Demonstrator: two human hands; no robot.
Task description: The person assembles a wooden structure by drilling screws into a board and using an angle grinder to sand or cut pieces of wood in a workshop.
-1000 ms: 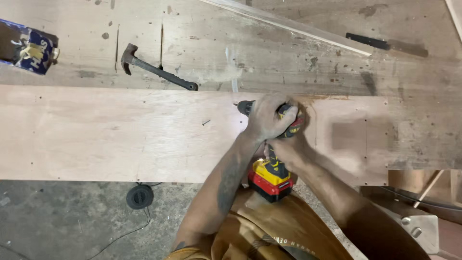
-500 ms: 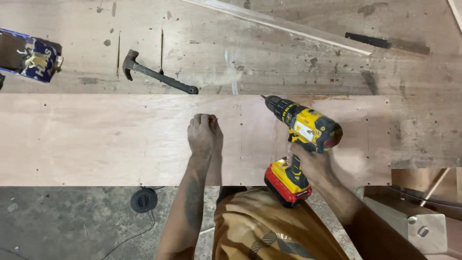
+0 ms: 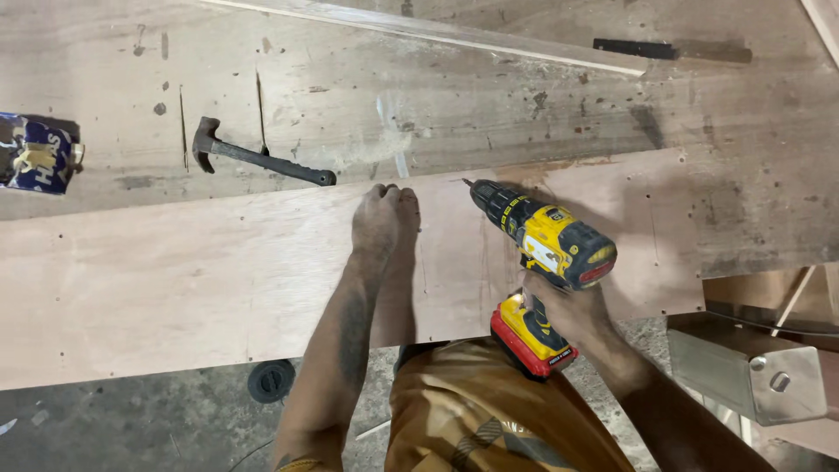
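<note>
My left hand [image 3: 384, 218] lies stretched out on the plywood sheet [image 3: 175, 280], knuckles up, with the fingers close together and curled a little at the far edge of the sheet; it grips nothing, it only presses on the wood. My right hand [image 3: 568, 310] is wrapped around the handle of the yellow and black drill [image 3: 546, 236], fingers clamped on the grip, so most of that hand is hidden under the tool body. The drill is tilted, its bit pointing far and to the left, and the tip sits near the far edge of the plywood, just to the right of my left hand; I cannot tell whether the tip touches the wood. The red battery block [image 3: 531, 336] at the bottom of the handle hangs over the near edge of the sheet, above my tan trousers [image 3: 472, 411]. The plywood runs across the scene from left to right and rests on the worn workbench [image 3: 524, 114]. On the bench beyond the sheet, to the left of my left hand, lies a black hammer [image 3: 262, 159], head to the left. At the far left edge sits a blue packet [image 3: 35, 156]. A long thin wooden strip [image 3: 437, 31] lies along the far side of the bench. On the grey floor [image 3: 131, 419] below the near edge is a round black disc [image 3: 271, 380], and at the near right stands a metal bracket [image 3: 760, 376].
</note>
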